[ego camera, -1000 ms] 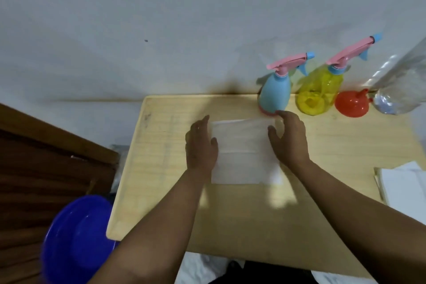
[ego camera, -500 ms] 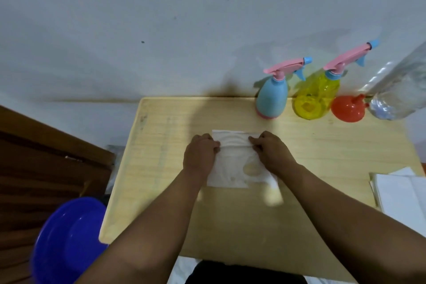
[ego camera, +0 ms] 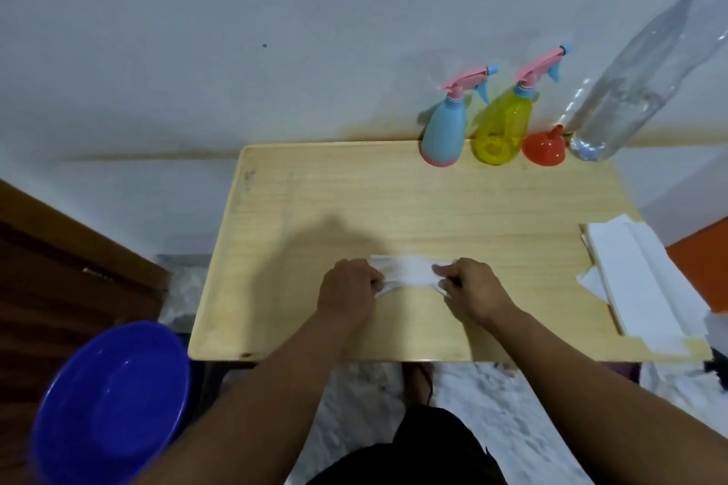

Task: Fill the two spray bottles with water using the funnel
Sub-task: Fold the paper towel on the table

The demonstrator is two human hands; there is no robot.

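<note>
A blue spray bottle (ego camera: 443, 134) and a yellow spray bottle (ego camera: 502, 126), both with pink trigger heads, stand at the far edge of the wooden table (ego camera: 315, 201). An orange funnel (ego camera: 545, 149) lies mouth-down beside them, next to a large clear water bottle (ego camera: 630, 79). Near the table's front, my left hand (ego camera: 346, 293) and my right hand (ego camera: 470, 287) each grip an end of a bunched white tissue (ego camera: 409, 274).
A stack of white tissues (ego camera: 646, 280) lies on the table's right edge. A blue plastic basin (ego camera: 110, 402) sits on the floor at the lower left, beside a brown wooden door (ego camera: 59, 268). A white wall rises behind the table.
Both hands have drawn the tissue toward the table's front edge and gathered it from a flat sheet into a narrow bunch. The camera view has also pulled back.
</note>
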